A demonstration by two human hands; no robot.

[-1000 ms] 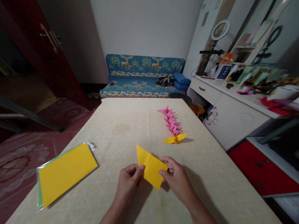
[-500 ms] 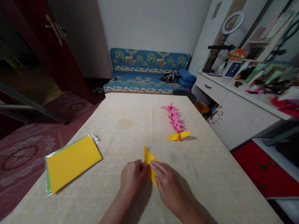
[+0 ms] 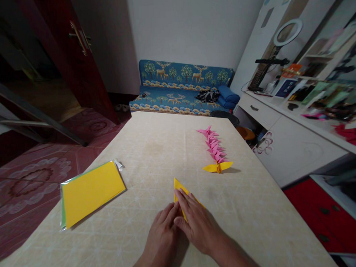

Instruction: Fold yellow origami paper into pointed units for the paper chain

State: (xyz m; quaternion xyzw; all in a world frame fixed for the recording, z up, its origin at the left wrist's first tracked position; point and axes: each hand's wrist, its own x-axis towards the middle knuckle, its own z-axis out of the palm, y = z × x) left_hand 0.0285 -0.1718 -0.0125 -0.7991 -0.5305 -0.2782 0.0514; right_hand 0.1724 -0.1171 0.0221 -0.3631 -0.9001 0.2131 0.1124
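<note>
A folded piece of yellow origami paper [image 3: 179, 185] lies on the table in front of me, its pointed end facing away and much of it covered by my hands. My right hand [image 3: 194, 218] rests over it, fingers stretched out and pressed flat along the paper. At the paper's left edge is my left hand [image 3: 163, 227], its fingers together and bent, with the tips against the edge; the thumb is mostly hidden. Beyond my hands to the right, a yellow paper crane [image 3: 218, 167] with spread wings stands before a row of pink paper cranes [image 3: 214, 143].
A plastic-sleeved stack of yellow paper [image 3: 93, 192], with green showing underneath, lies on the table [image 3: 155, 146] at left. Past the far edge is a blue patterned sofa [image 3: 182, 96]. A cluttered white dresser [image 3: 272, 121] stands at right, a dark red door [image 3: 83, 59] at left.
My right hand has slid forward over the folded paper, covering more of it and lying flatter. My left fingers have shifted from a tight pinch to the edge. The view has turned slightly left.
</note>
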